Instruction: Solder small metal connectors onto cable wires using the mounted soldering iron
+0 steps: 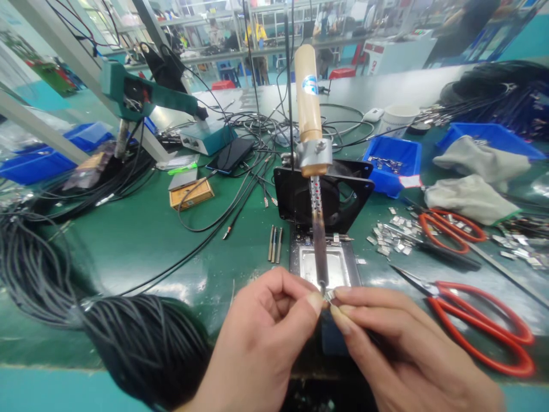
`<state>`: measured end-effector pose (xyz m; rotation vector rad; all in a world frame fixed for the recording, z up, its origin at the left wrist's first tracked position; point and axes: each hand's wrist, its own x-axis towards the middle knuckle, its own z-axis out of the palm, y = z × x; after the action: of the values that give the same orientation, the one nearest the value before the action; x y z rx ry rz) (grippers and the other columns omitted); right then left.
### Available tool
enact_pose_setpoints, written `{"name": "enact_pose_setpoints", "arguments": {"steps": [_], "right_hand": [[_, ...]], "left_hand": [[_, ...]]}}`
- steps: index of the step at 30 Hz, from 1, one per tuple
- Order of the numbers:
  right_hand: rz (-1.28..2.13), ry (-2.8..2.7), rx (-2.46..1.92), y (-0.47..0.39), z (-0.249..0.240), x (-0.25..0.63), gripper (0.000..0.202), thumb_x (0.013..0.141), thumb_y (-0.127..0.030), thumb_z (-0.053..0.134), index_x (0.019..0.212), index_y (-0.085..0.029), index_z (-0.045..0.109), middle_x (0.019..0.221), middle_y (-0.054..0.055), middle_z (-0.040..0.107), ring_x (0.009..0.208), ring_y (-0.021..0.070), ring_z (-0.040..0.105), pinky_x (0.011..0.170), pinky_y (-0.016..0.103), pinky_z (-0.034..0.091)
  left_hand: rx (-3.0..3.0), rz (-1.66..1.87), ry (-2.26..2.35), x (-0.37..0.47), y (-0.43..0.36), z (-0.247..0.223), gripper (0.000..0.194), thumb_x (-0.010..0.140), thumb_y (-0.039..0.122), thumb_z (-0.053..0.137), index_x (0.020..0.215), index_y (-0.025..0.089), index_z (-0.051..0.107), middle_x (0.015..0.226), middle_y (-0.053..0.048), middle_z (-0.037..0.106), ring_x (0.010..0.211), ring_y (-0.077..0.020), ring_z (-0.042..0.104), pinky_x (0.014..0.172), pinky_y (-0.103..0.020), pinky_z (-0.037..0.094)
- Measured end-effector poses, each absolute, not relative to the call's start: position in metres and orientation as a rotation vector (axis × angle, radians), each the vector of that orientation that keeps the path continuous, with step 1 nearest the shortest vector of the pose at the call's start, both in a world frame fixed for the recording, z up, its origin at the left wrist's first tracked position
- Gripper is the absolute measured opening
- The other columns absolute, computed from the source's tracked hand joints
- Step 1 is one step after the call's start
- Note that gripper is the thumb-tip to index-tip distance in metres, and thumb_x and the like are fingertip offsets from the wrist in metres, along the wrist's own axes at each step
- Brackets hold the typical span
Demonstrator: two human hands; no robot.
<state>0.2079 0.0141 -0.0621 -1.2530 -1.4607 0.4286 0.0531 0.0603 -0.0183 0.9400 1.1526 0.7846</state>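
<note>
A soldering iron with a wooden handle is clamped upright, tip down, in front of me. Just under its tip, my left hand is closed in a pinch; what lies between thumb and forefinger is hidden. My right hand meets it from the right, its thumb and fingers pinching a small silvery metal connector close to the tip. Behind the fingertips lies a shallow metal tray on the iron's base. Whether the connector touches the tip I cannot tell.
A black fan frame stands behind the iron. Red-handled scissors and loose metal connectors lie right, near a blue bin and gloves. Left are bundled black cables, a phone and a green heat gun.
</note>
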Motion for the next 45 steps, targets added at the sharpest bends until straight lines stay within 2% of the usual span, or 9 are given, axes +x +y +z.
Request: {"name": "enact_pose_setpoints", "arguments": {"steps": [21,29,35,40,43,45], "right_hand": [[0.434,-1.457,-1.286,0.011,-0.064,0.208,0.014,0.090,-0.013,0.070,0.096,-0.026,0.070,0.103,-0.002,0.077,0.090,0.0104,0.074,0.084,0.017,0.059],[0.483,-1.313,-1.354,0.007,-0.052,0.208,0.010,0.091,-0.020,0.069,0.093,-0.029,0.069,0.101,-0.002,0.073,0.089,0.0140,0.072,0.080,0.021,0.056],[0.671,-1.328,-1.339,0.000,-0.047,0.211,0.004,0.095,-0.026,0.063,0.092,-0.028,0.064,0.084,-0.005,0.069,0.067,0.0109,0.070,0.064,0.019,0.056],[0.781,-1.297,-1.274,-0.010,-0.044,0.206,0.008,0.097,-0.023,0.061,0.090,-0.028,0.063,0.077,-0.006,0.066,0.062,0.0089,0.067,0.059,0.016,0.055],[0.756,-1.316,-1.269,-0.014,-0.042,0.207,0.007,0.097,-0.024,0.061,0.090,-0.026,0.062,0.076,-0.004,0.066,0.062,0.0106,0.067,0.060,0.018,0.055],[0.705,-1.346,-1.311,-0.015,-0.040,0.214,0.008,0.098,-0.026,0.059,0.090,-0.026,0.060,0.073,-0.004,0.063,0.060,0.0112,0.064,0.058,0.019,0.054]], "left_hand": [[0.955,0.771,1.157,0.050,0.060,-0.021,0.021,0.094,0.028,0.069,0.076,0.018,0.063,0.070,0.004,0.062,0.060,-0.0080,0.046,0.057,-0.015,0.041],[0.959,0.765,1.059,0.046,0.048,-0.012,0.018,0.091,0.030,0.074,0.078,0.018,0.067,0.081,0.000,0.069,0.075,-0.0127,0.058,0.070,-0.021,0.047],[1.114,0.768,0.995,0.040,0.034,-0.013,0.011,0.093,0.028,0.071,0.086,0.020,0.073,0.092,-0.004,0.073,0.085,-0.0169,0.065,0.075,-0.024,0.051],[1.267,0.815,1.017,0.034,0.022,-0.016,0.005,0.092,0.024,0.072,0.092,0.021,0.076,0.097,-0.005,0.073,0.090,-0.0189,0.068,0.079,-0.025,0.054],[1.288,0.801,1.077,0.034,0.015,-0.016,0.006,0.090,0.025,0.074,0.092,0.021,0.077,0.098,-0.006,0.073,0.087,-0.0188,0.068,0.074,-0.025,0.055],[1.227,0.802,1.095,0.034,0.011,-0.016,0.008,0.087,0.027,0.077,0.090,0.019,0.077,0.098,-0.005,0.071,0.075,-0.0150,0.066,0.067,-0.023,0.055]]}}
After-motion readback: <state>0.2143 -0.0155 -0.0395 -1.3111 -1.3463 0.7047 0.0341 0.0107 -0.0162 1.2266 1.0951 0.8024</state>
